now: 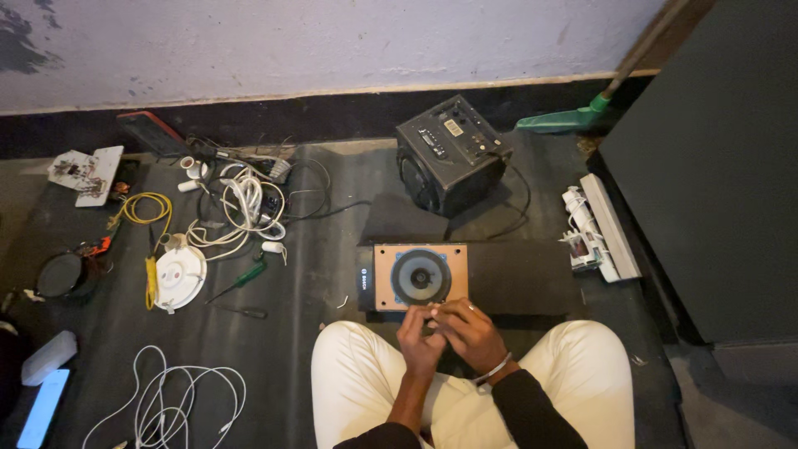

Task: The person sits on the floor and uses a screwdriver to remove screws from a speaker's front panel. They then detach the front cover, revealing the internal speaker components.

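A long black speaker cabinet [515, 278] lies flat on the floor in front of my crossed legs. Its wooden front panel [384, 278] carries a round grey speaker cone [421, 276]. My left hand [418, 339] and my right hand [467, 331] meet just below the panel's near edge, fingers curled together around something very small that I cannot make out. A band sits on my right wrist.
A black amplifier box [449, 154] stands behind the cabinet. Left of it lie tangled white cables [241, 204], a yellow wire [150, 208], a round white fitting [179, 277], a green screwdriver [245, 278]. A white power strip [598, 229] lies right, by a dark cabinet [706, 166].
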